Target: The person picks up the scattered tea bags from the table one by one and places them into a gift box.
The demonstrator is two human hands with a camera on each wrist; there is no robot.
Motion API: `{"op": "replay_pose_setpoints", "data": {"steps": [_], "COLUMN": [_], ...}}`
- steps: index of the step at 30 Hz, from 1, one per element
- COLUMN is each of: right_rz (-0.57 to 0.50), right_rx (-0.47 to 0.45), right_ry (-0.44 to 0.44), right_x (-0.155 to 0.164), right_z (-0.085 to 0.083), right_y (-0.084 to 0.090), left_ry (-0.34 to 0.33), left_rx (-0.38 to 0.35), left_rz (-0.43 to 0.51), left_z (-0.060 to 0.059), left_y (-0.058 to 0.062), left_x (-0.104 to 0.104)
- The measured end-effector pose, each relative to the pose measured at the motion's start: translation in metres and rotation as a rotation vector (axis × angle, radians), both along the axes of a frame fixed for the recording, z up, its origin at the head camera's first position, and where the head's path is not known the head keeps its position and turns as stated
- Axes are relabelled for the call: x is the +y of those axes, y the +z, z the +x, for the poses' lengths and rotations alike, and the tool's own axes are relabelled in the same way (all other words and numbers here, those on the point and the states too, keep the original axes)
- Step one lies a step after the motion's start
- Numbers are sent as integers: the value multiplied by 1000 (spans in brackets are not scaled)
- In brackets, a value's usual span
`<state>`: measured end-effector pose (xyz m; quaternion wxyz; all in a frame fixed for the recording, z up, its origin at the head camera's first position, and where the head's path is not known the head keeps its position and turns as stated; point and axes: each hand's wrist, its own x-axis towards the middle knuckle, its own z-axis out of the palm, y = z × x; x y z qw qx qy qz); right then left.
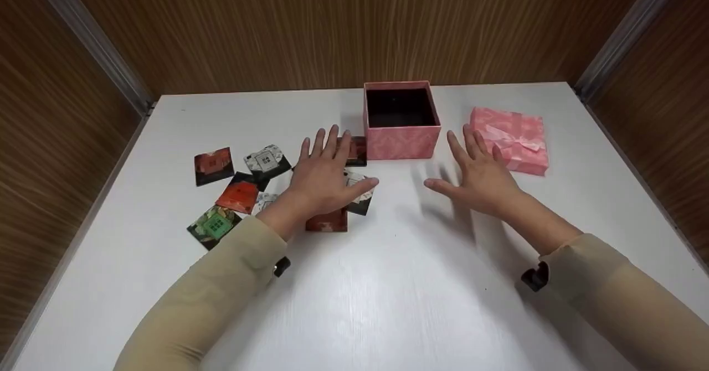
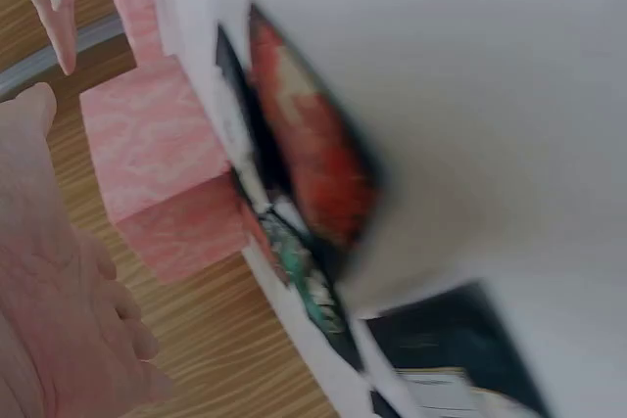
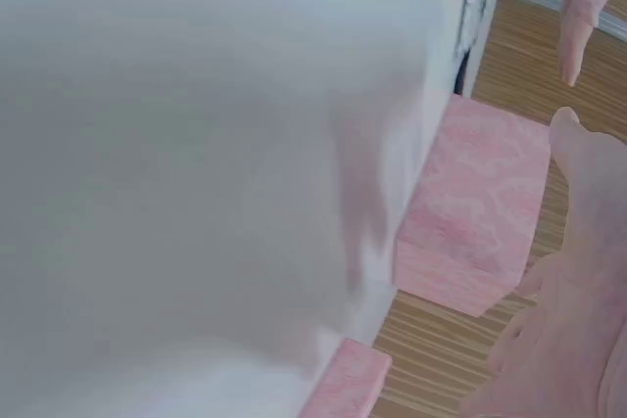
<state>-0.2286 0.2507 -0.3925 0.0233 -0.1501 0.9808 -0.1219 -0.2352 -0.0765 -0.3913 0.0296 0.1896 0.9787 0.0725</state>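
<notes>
My left hand [image 1: 324, 180] is held out palm down with fingers spread, over several square printed packets in the head view. A red packet [image 1: 327, 222] and a black-and-white packet [image 1: 361, 194] show partly from beneath it. My right hand [image 1: 482, 180] is also spread, holding nothing, between the pink box [image 1: 403, 143] and its lid [image 1: 512, 141]. The box stands upright with its dark inside showing. In the left wrist view, the left hand [image 2: 69, 291] is raised above the packets [image 2: 313, 144]. The right wrist view shows the right hand [image 3: 578, 271] above the table.
More packets lie to the left, among them a green one [image 1: 215, 226], an orange-red one [image 1: 239, 192] and a white one [image 1: 267, 160]. The lid carries a ribbon bow. Wood-grain panels [image 1: 266, 33] wall the white table [image 1: 354, 315] at the back and sides.
</notes>
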Motion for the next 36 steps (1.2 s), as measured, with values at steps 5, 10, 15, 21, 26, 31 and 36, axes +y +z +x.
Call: {"op": "replay_pose_setpoints", "data": {"steps": [5,10,15,21,26,31,36], "right_rz": [-45,-51,-63,-53,-45,-38,-23], "right_rx": [12,10,-25,-97,-93,-81,-59], "right_ry": [1,24,68,86,65,60,80], "right_x": [-4,-8,-14,-19,-21,-23,-22], "right_z": [-17,-38,-55,-62,-63,-63,-62], "right_y": [14,19,22,20,17,17,17], "left_ry": [-31,-51,-48,-61,-84,-103,-128], "left_rx": [42,39,6,-52,-70,-92,-112], "left_rz": [-15,-37,-60,-65,-39,-10,17], "left_z": [-14,-28,-41,-49,-51,-52,-49], "left_y": [13,17,18,20,24,26,26], "left_x": [19,35,44,48,47,44,42]}}
